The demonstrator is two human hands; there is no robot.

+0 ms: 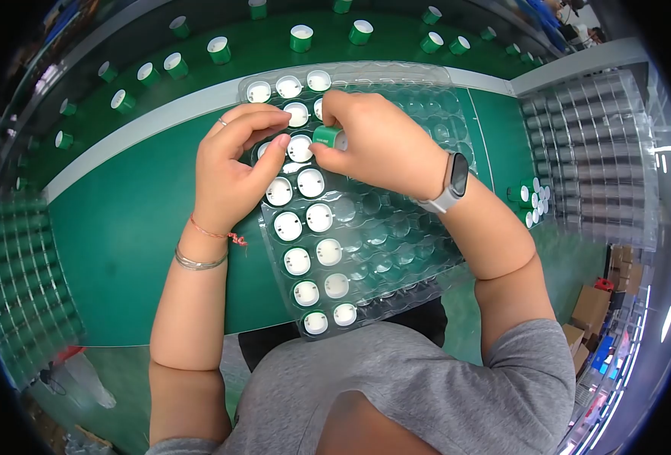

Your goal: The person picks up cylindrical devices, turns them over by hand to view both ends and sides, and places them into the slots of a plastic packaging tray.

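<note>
A clear plastic tray point(396, 227) with rows of round pockets lies on the green table, tilted in view. White-topped round pieces with green sides, such as this one point(288, 226), fill its left columns. My right hand point(377, 140) grips a small green cylinder point(325, 136) between thumb and bent fingers, above the tray's upper part. My left hand point(237, 155) is beside it, thumb and index finger apart, their tips at a white-topped piece point(297, 114) in the tray. Nothing shows in its grasp. The fingers of both hands hide some pockets.
Behind a pale rail point(176, 125), several green-and-white cylinders point(301, 38) stand on a green conveyor surface. More cylinders point(534, 199) cluster at the table's right edge. Stacked clear trays stand at right point(589, 152) and left point(20, 280). Cardboard boxes point(592, 307) are on the floor.
</note>
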